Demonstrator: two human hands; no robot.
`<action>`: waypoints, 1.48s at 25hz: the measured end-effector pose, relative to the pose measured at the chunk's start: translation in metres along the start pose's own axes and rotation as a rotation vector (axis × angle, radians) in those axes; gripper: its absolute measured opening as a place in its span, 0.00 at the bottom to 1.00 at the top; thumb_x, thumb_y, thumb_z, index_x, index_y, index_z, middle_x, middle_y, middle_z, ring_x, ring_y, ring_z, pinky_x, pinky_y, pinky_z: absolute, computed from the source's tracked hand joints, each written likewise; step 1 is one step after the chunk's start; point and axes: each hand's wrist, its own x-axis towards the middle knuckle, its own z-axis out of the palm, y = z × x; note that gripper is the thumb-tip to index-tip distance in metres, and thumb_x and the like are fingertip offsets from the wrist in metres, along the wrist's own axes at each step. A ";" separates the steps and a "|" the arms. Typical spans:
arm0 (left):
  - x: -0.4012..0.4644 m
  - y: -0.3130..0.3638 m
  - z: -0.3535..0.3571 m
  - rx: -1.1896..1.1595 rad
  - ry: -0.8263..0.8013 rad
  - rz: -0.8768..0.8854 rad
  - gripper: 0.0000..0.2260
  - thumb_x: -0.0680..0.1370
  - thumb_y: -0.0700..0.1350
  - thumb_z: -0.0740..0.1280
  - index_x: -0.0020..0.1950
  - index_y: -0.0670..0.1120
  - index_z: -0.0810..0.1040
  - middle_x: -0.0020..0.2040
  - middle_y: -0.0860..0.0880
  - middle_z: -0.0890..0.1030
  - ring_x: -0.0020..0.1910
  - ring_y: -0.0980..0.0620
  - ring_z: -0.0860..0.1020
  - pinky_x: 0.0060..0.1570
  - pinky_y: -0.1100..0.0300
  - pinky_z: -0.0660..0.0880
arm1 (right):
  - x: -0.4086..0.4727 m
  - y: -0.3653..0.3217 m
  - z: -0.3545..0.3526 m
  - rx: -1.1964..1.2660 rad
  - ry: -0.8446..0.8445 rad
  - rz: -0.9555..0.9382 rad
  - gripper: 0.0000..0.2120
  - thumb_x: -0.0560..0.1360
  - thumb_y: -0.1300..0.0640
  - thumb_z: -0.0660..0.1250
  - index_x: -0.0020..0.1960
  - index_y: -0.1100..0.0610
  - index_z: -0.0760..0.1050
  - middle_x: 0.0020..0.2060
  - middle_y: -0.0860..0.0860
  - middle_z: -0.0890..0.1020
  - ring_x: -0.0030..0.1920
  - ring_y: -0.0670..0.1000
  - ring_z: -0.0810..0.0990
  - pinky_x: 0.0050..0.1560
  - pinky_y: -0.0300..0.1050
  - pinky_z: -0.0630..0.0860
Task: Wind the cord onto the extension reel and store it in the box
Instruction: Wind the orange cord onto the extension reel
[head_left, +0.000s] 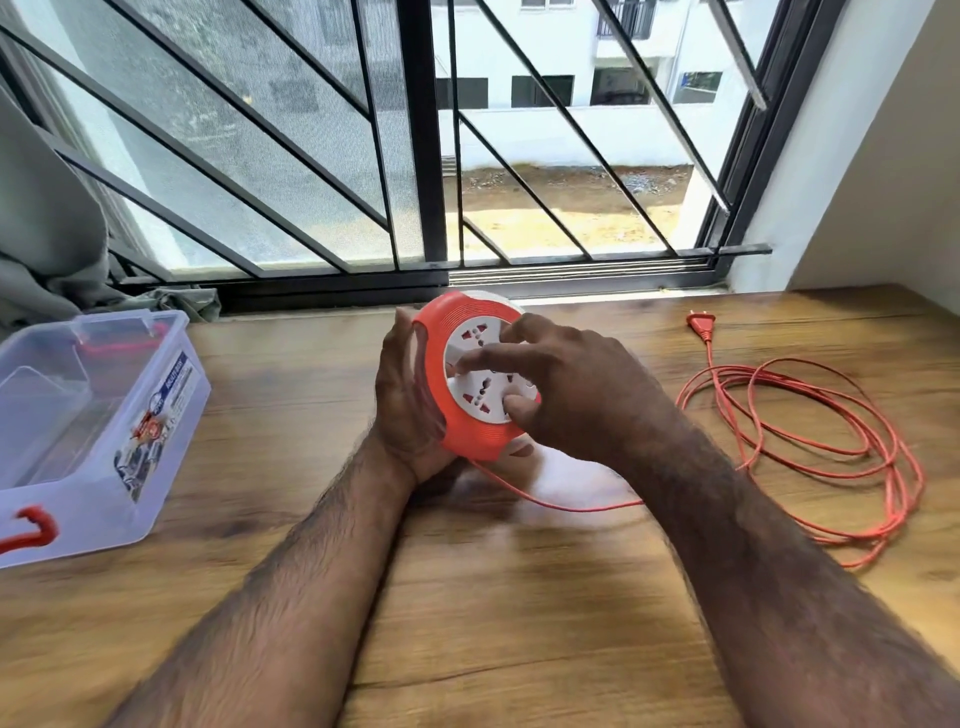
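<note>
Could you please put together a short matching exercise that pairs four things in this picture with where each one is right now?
Things
1. reel
2. plug
3. box
4. loose cord

Places
A. lying in loops on the table to the person's right
B. standing on the table at the far left
C. held up between the left hand and the right hand
D. lying on the table near the window sill, at the far end of the cord

Pairs: 1-C, 2-D, 3-B, 4-A
</note>
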 end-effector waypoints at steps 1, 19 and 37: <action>0.000 0.000 0.000 0.004 0.001 -0.001 0.43 0.76 0.74 0.59 0.77 0.42 0.76 0.71 0.36 0.78 0.72 0.33 0.74 0.75 0.29 0.64 | 0.000 -0.001 0.000 -0.007 0.025 0.003 0.27 0.75 0.48 0.70 0.70 0.27 0.71 0.66 0.44 0.78 0.58 0.52 0.81 0.46 0.46 0.71; 0.002 -0.004 0.007 0.022 0.058 0.064 0.44 0.77 0.73 0.58 0.81 0.40 0.68 0.70 0.36 0.77 0.70 0.34 0.75 0.73 0.33 0.68 | 0.004 0.003 0.013 0.328 0.174 0.206 0.20 0.74 0.44 0.74 0.65 0.41 0.77 0.46 0.43 0.82 0.44 0.50 0.81 0.46 0.49 0.79; -0.001 -0.002 0.011 0.046 0.028 0.041 0.41 0.78 0.71 0.58 0.78 0.39 0.73 0.70 0.36 0.78 0.71 0.35 0.76 0.76 0.33 0.65 | 0.004 -0.001 0.014 0.103 0.124 0.234 0.31 0.66 0.29 0.69 0.69 0.31 0.73 0.47 0.47 0.85 0.50 0.54 0.83 0.48 0.48 0.78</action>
